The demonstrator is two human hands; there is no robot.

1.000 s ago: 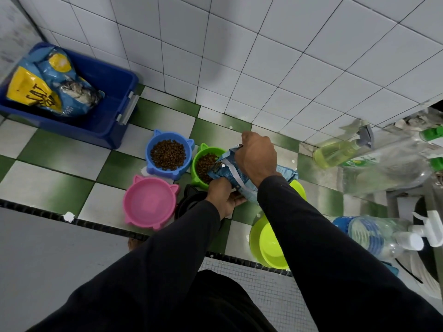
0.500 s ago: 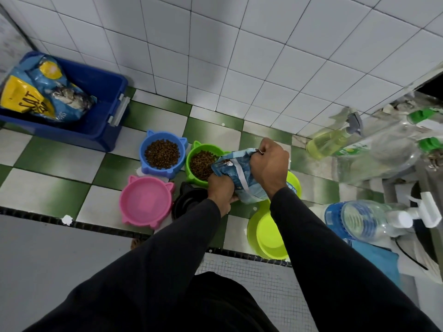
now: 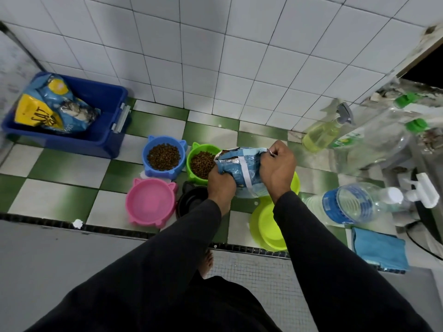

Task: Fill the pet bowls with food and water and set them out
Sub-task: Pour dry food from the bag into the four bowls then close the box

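Note:
Both hands hold a small blue food bag above the floor. My left hand grips its lower left side and my right hand grips its right top corner. The bag's mouth sits by the green bowl, which holds brown kibble. A blue cat-ear bowl to the left is also full of kibble. In front stand a pink bowl with nothing in it and a black bowl, partly hidden by my left arm. Stacked lime bowls lie under my right arm.
A blue bin with a large cat food bag stands at the far left by the wall. At the right are a water bottle lying down, a yellow spray bottle, clear bottles with green caps and a blue cloth.
The bag has come more upright and drawn back a little from the green bowl. My right hand has shifted from the bag's top to its right corner.

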